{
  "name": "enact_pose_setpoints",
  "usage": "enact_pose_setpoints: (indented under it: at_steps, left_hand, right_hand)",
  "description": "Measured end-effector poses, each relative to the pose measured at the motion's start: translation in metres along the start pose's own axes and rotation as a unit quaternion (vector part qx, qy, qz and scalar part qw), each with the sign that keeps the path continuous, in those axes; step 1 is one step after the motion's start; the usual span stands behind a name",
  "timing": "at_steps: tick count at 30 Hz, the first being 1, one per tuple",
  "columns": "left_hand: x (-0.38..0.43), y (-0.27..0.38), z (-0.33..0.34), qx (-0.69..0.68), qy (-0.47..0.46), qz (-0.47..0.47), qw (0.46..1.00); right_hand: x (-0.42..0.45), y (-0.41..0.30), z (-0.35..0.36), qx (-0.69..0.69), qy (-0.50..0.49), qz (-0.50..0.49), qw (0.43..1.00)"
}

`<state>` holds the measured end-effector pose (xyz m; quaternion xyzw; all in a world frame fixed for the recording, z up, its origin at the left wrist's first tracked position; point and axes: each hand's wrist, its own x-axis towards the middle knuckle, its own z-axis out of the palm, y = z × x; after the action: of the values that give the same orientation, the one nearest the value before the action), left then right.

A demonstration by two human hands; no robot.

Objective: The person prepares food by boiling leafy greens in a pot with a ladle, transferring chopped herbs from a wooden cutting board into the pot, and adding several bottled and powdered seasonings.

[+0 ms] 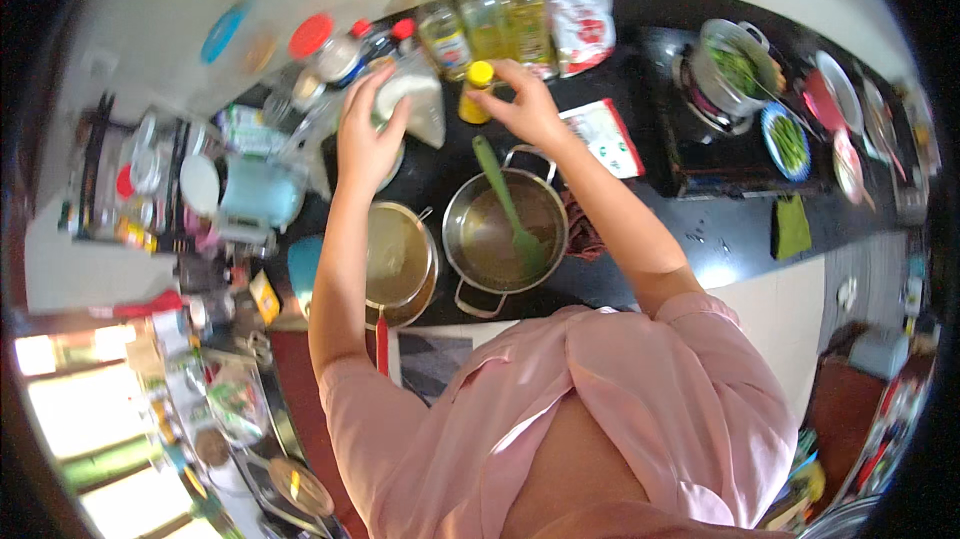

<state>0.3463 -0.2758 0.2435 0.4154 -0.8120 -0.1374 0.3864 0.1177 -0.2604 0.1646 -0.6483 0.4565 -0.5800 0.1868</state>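
My right hand (527, 105) is at a small yellow spice bottle (475, 108) with a yellow cap, its thumb and fingers around the upper part. To its left, my left hand (369, 135) is spread beside a clear plastic bag of white powder (416, 96); whether it touches the bag cannot be told. Below my hands stands a two-handled steel pot (469, 239) with a brown film inside and a green spatula (495, 183) leaning in it. Left of the pot, a red-handled strainer (397, 246) rests over a vessel, partly behind my left forearm.
Oil bottles (480, 21) and white packets (583, 27) stand along the wall. At the right, a pot of greens (731, 78) sits on the gas stove (675, 141), beside a plate of green vegetables (787, 143). A dark cloth (583, 228) lies by the steel pot.
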Motion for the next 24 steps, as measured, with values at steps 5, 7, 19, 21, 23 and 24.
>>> enact_pose_setpoints:
  at_steps: [5,7,19,21,23,24]
  left_hand:
    - [0.004,0.089,0.008,-0.099,-0.017,0.063,0.993]
    - [0.008,0.132,0.019,-0.125,-0.036,0.108,0.986]
    - [-0.034,0.267,0.149,-0.110,-0.220,0.198,0.949]
    - [-0.038,0.282,0.167,-0.086,-0.216,0.221,0.947]
    - [-0.037,0.295,0.180,-0.069,-0.167,0.215,0.960]
    - [-0.036,0.301,0.185,-0.060,-0.182,0.197,0.961]
  right_hand:
    - [-0.002,-0.084,-0.072,0.002,0.027,-0.106,0.994]
    - [-0.016,-0.104,-0.111,0.018,-0.014,-0.128,0.991]
    - [-0.165,-0.055,-0.254,0.345,-0.187,0.204,0.897]
    - [-0.177,-0.042,-0.276,0.438,-0.253,0.251,0.825]
    - [-0.193,-0.028,-0.290,0.429,-0.259,0.249,0.829]
    - [-0.198,-0.023,-0.297,0.425,-0.264,0.271,0.822]
